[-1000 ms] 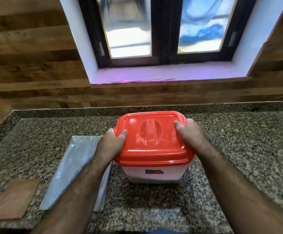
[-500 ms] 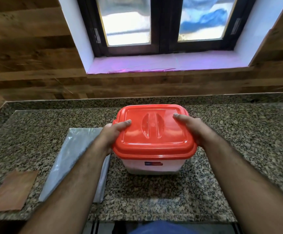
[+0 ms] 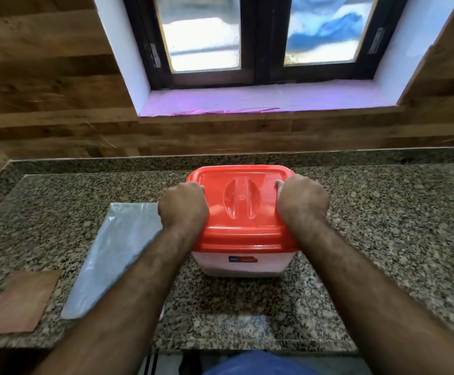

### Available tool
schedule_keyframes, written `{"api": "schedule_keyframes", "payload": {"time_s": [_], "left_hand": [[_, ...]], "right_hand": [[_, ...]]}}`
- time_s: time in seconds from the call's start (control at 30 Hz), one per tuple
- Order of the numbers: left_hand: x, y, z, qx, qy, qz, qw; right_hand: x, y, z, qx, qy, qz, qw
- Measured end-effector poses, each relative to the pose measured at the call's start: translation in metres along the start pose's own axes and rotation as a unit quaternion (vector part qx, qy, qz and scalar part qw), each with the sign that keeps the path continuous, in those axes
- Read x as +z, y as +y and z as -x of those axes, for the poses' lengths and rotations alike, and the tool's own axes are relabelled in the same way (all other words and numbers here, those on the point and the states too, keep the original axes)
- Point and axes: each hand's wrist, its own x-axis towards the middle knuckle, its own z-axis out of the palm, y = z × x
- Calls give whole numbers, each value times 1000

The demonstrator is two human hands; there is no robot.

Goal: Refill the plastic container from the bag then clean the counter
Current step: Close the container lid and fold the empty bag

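A white plastic container (image 3: 243, 262) with a red lid (image 3: 240, 201) stands in the middle of the granite counter (image 3: 382, 226). My left hand (image 3: 183, 205) presses down on the lid's left edge, fingers curled. On the lid's right edge rests my right hand (image 3: 303, 200), also curled and pressing. A flat, empty-looking clear plastic bag (image 3: 114, 255) lies on the counter just left of the container, partly under my left forearm.
A reddish-brown flat cloth or pad (image 3: 21, 301) lies at the counter's front left. Behind the counter are a wood-panelled wall (image 3: 44, 104) and a window sill (image 3: 261, 102). The counter's front edge runs just below my forearms.
Both hands have shifted from gripping the lid's sides to pressing on top of its left and right edges with curled fingers. The container stays in place.
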Motion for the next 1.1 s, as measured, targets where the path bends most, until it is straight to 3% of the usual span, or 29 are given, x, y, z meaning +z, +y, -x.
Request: {"api": "schedule_keyframes", "payload": {"time_s": [0.13,0.23,0.33,0.43,0.57,0.93,1.1], "left_hand": [[8,-18,-1,8,15,101,995],[23,-27,14,105,22,216,971],[41,-39,34,168,17,284,944],[59,-47,43,210,75,299,928],[64,-44,37,209,111,308,921],[80,-17,-53,207,106,327,916],[82,3,-102,192,87,303,929]], "right_hand": [[-1,0,8,-10,-16,-10,1000],[11,4,34,-110,-37,-30,993],[26,23,52,-174,24,-73,982],[40,37,59,-202,74,-106,971],[49,37,49,-207,95,-116,967],[49,2,-33,-206,99,-114,967],[44,-15,-84,-209,83,-111,968]]}}
